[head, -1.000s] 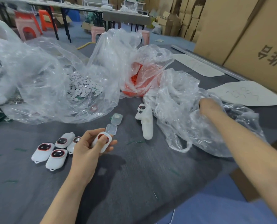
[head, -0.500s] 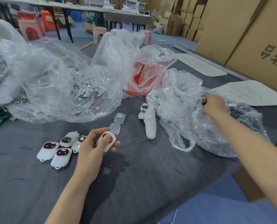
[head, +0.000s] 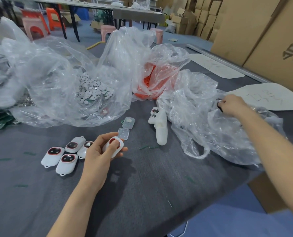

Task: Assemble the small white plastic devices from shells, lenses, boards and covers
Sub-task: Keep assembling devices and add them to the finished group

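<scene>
Four finished devices [head: 67, 162] are laid close together on the grey table [head: 142, 185], just left of the left hand [head: 99, 156]. A fifth shell [head: 120, 146], white with a red-ringed window, is held in that hand a little above the cloth, the fingers curled under it and the thumb pressed on its face. Two clear covers [head: 124, 133] are seen just beyond it, and a white handle-shaped piece [head: 161, 129] farther right. The right hand [head: 232, 105] is stretched out to the crumpled clear bag [head: 198, 127], its fingertips pinched on something small and dark; what that part is cannot be told. The shell is judged to be light, stiff and smooth, so it may slip if gripped loosely. It is best taken by its long side edges, with the window left untouched to avoid smudging. The dark part is likely feather-light and easily dropped, and should be nipped by its rim when drawn clear of the clinging film.
</scene>
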The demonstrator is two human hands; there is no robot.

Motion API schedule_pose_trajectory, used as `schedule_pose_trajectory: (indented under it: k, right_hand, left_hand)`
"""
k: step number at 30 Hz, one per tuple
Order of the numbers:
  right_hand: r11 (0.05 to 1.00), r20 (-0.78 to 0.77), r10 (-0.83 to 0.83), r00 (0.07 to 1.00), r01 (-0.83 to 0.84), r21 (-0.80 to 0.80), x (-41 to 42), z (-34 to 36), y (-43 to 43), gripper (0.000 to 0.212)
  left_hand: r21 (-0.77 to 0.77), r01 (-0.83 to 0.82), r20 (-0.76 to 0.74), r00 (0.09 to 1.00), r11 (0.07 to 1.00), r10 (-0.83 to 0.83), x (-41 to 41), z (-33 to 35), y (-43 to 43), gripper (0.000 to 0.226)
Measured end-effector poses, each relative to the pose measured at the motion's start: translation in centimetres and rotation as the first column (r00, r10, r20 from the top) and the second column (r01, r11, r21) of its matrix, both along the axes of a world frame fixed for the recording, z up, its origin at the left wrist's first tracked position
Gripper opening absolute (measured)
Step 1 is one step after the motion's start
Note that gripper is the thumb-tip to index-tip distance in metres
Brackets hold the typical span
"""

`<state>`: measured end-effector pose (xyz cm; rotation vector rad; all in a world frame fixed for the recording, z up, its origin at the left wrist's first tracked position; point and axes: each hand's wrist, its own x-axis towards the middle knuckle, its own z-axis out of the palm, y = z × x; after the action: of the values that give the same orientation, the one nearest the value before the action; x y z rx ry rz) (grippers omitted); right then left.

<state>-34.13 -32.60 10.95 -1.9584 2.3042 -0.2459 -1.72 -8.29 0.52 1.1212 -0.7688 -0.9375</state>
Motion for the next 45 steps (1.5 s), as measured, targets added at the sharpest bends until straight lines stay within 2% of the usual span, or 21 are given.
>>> schedule_pose_trajectory:
  k: [3, 6, 7, 9, 10, 11, 13, 15, 17, 20, 22, 31, 35, 40, 42, 45]
  right_hand:
    - [1.0, -0.024, -0.02, 1.0, 0.02, -0.005, 0.7, -0.1, 0.8, 0.024]
    - [0.973, -0.012, -0.035, 0.999, 0.031, -0.231, 1.6, 0.8, 2.1, 0.022]
    - [0.942, 0.036, -0.007, 0.999, 0.019, -0.334, 2.1, 1.4, 2.7, 0.019]
    - [0.851, 0.219, 0.165, 0.962, -0.026, -0.524, 4.1, 2.8, 4.5, 0.009]
    - [0.823, 0.355, 0.301, 0.885, -0.054, -0.565, 5.6, 3.5, 5.9, 0.002]
    - [0.82, 0.496, 0.421, 0.759, -0.086, -0.565, 7.4, 3.9, 7.3, 0.005]
    - [0.867, 0.716, 0.494, 0.492, -0.222, -0.446, 11.6, 3.5, 9.7, 0.011]
    - [0.874, 0.865, 0.415, 0.283, -0.389, -0.292, 16.0, 1.4, 11.4, 0.014]
    - [0.859, 0.962, 0.256, 0.097, -0.48, -0.18, 20.1, -1.5, 12.8, 0.017]
    - [0.867, 0.986, -0.005, -0.169, -0.491, -0.08, 23.5, -5.3, 14.4, 0.018]
    - [0.874, 0.958, -0.103, -0.268, -0.485, -0.042, 24.2, -6.9, 14.8, 0.018]
    - [0.844, 0.919, -0.191, -0.346, -0.536, -0.026, 24.7, -8.4, 14.7, 0.023]
    - [0.844, 0.921, -0.181, -0.346, -0.535, -0.035, 24.8, -8.5, 14.7, 0.025]
    - [0.839, 0.926, -0.153, -0.345, -0.54, -0.062, 24.6, -8.5, 14.6, 0.027]
    - [0.846, 0.938, -0.11, -0.328, -0.527, -0.085, 24.4, -8.5, 14.7, 0.026]
    - [0.846, 0.969, -0.036, -0.244, -0.524, -0.101, 24.1, -8.5, 14.7, 0.025]
  left_hand:
    - [0.004, -0.002, -0.006, 1.0, 1.0, 0.002, 0.0, 0.0, 0.0, 0.018]
    - [0.006, -0.002, 0.017, 1.0, 1.0, 0.002, 0.0, -0.1, 0.0, 0.019]
    - [0.003, -0.003, 0.031, 1.0, 1.0, 0.002, 0.1, -0.1, 0.0, 0.02]
    - [0.004, -0.019, 0.052, 0.998, 1.0, 0.019, 0.1, -0.1, -0.1, 0.023]
    - [0.005, -0.031, 0.055, 0.998, 1.0, 0.031, 0.1, -0.1, -0.2, 0.024]
    - [0.01, -0.042, 0.055, 0.998, 0.999, 0.042, 0.0, 0.0, -0.2, 0.025]
    - [0.028, -0.08, 0.096, 0.992, 0.996, 0.076, 0.1, 0.0, -0.2, 0.029]
    - [0.043, -0.147, 0.198, 0.971, 0.988, 0.136, 0.1, 0.1, -0.1, 0.033]
    - [0.034, -0.2, 0.257, 0.949, 0.979, 0.184, 0.1, 0.3, 0.2, 0.035]
    - [-0.003, -0.236, 0.243, 0.942, 0.972, 0.23, 0.0, 0.4, 0.4, 0.039]
    - [-0.006, -0.272, 0.252, 0.931, 0.962, 0.265, 0.1, 0.2, 0.1, 0.042]
    - [-0.012, -0.287, 0.162, 0.945, 0.958, 0.285, -0.1, 0.1, -0.6, 0.04]
    - [-0.032, -0.277, 0.04, 0.96, 0.96, 0.278, 0.1, 0.3, -0.7, 0.042]
    - [-0.049, -0.276, -0.025, 0.961, 0.96, 0.275, -0.1, 0.3, -0.8, 0.046]
    - [-0.063, -0.266, -0.03, 0.964, 0.962, 0.264, -0.2, 0.3, -0.8, 0.047]
    - [-0.076, -0.259, -0.025, 0.966, 0.963, 0.258, -0.2, 0.4, -0.6, 0.046]
